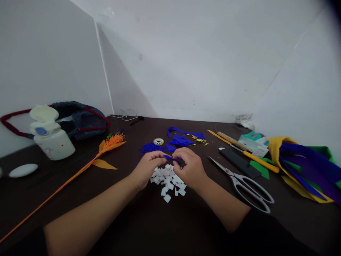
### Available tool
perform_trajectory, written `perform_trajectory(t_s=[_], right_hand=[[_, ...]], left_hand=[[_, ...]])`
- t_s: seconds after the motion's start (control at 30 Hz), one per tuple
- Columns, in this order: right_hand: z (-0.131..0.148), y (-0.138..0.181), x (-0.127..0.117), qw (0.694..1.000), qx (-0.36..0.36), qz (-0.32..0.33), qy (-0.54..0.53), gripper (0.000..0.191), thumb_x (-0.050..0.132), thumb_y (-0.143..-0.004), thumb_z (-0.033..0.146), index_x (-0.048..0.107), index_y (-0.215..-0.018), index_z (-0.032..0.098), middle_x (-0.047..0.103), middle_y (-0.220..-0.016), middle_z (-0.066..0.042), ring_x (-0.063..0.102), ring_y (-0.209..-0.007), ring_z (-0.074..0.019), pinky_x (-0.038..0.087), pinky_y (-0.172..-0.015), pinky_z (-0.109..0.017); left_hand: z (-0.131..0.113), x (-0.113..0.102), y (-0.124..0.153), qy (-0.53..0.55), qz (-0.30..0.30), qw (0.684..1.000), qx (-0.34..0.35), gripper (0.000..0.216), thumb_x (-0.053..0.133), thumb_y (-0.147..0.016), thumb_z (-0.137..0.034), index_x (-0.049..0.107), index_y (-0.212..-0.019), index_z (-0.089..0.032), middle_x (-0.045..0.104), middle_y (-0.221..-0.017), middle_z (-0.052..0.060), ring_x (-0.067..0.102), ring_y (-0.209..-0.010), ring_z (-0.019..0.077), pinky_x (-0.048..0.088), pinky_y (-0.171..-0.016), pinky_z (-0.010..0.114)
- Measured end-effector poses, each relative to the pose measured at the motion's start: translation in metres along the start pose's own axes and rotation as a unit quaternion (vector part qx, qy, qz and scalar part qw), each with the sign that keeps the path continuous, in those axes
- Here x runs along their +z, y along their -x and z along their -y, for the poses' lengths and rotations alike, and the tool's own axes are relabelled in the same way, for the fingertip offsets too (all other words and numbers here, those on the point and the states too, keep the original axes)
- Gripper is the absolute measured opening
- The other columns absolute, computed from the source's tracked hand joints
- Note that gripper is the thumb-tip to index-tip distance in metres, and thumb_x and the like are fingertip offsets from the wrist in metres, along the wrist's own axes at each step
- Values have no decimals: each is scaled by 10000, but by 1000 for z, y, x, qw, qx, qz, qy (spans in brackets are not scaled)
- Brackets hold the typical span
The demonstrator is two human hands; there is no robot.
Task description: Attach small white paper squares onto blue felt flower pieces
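Between my two hands a small strip of blue felt or paper [170,157] is pinched at both ends; which material it is I cannot tell. My left hand [149,167] is closed on its left end, and my right hand [190,167] grips the right end, thumb and fingers together. Below them lies a loose heap of small white squares [167,185]. Just beyond the hands are a bunch of thin blue strips [150,147], a yellow-rimmed round spool [158,141], folded blue pieces [181,140] and yellow thin bits [198,139].
Scissors [242,181] lie to the right, near a black strip [238,161], a yellow-handled cutter [261,161] and coloured sheets [306,170]. On the left are an orange handmade flower [110,143], a white bottle [54,142], a white oval object [23,170] and a dark bag [87,119].
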State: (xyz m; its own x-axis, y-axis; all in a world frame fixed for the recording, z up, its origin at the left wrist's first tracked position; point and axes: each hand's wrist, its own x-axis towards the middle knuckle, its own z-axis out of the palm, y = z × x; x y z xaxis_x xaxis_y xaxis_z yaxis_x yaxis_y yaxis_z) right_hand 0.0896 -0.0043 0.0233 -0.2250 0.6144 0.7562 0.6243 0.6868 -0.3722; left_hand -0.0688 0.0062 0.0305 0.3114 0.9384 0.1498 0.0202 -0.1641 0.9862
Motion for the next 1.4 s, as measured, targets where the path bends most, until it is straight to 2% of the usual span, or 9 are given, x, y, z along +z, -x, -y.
perform_trajectory(t_s=[0.1, 0.3, 0.6, 0.73, 0.93, 1.03, 1.17, 1.27, 1.4], right_hand=[[0, 1, 2, 999, 3, 44, -3, 152, 474, -657, 100, 545, -755, 193, 573, -728, -21, 514, -724, -149, 407, -684, -283], [-2, 2, 5, 996, -33, 81, -1, 123, 481, -689, 109, 561, -733, 192, 558, -738, -30, 495, -745, -152, 403, -689, -292], [-9, -1, 4, 993, -15, 89, -81, 132, 555, -711, 148, 620, -798, 223, 602, -769, -12, 537, -753, -130, 425, -699, -280], [-10, -4, 2, 987, 56, 104, -106, 80, 589, -686, 167, 634, -729, 219, 610, -711, 3, 548, -683, -120, 426, -631, -262], [-6, -8, -3, 967, 165, 134, -143, 42, 583, -688, 194, 622, -699, 187, 614, -654, 5, 542, -613, -116, 424, -570, -248], [-8, -6, -3, 984, 95, 96, -114, 52, 561, -713, 193, 612, -710, 192, 600, -686, -2, 536, -656, -121, 425, -609, -258], [-11, 0, -1, 992, -92, 87, -24, 125, 487, -777, 192, 612, -775, 197, 587, -768, -30, 506, -757, -142, 411, -715, -298], [-11, 4, 0, 980, -169, 98, 47, 187, 432, -805, 170, 616, -782, 197, 581, -772, -40, 478, -748, -152, 403, -707, -310], [-9, 5, -1, 975, -186, 96, 80, 211, 410, -814, 148, 617, -799, 187, 570, -758, -44, 464, -734, -149, 405, -692, -301]], left_hand=[[-3, -7, -3, -26, -20, 999, 18, 172, 456, -743, -225, 615, -764, -163, 632, -808, 33, 554, -805, 157, 411, -745, 299], [-7, -8, 0, -76, 93, 993, -18, 210, 497, -744, -330, 603, -700, -154, 619, -664, 20, 546, -644, 130, 429, -655, 279], [-1, -12, -2, -201, 70, 976, 41, 127, 514, -714, -238, 576, -644, -152, 586, -593, -7, 502, -566, 100, 385, -564, 227], [-2, -14, -2, -344, 49, 929, 125, 135, 503, -731, -256, 592, -672, -175, 597, -633, -4, 514, -613, 116, 380, -591, 239], [-3, -16, 1, -475, 29, 831, 287, 132, 478, -771, -256, 603, -764, -212, 615, -715, 4, 523, -727, 142, 277, -891, 390], [-3, -16, 0, -395, 29, 890, 225, 177, 461, -779, -298, 612, -815, -215, 633, -783, 13, 540, -771, 154, 310, -879, 379], [-3, -13, -1, -170, 84, 981, 34, 296, 380, -812, -357, 620, -814, -184, 648, -804, 39, 563, -755, 161, 418, -710, 303], [-2, -11, -2, -96, 135, 986, -25, 288, 420, -794, -357, 616, -705, -166, 638, -708, 28, 551, -671, 142, 420, -657, 276], [-1, -13, -2, -102, 147, 984, 1, 243, 463, -775, -315, 598, -645, -160, 602, -649, 6, 513, -626, 111, 397, -636, 242]])
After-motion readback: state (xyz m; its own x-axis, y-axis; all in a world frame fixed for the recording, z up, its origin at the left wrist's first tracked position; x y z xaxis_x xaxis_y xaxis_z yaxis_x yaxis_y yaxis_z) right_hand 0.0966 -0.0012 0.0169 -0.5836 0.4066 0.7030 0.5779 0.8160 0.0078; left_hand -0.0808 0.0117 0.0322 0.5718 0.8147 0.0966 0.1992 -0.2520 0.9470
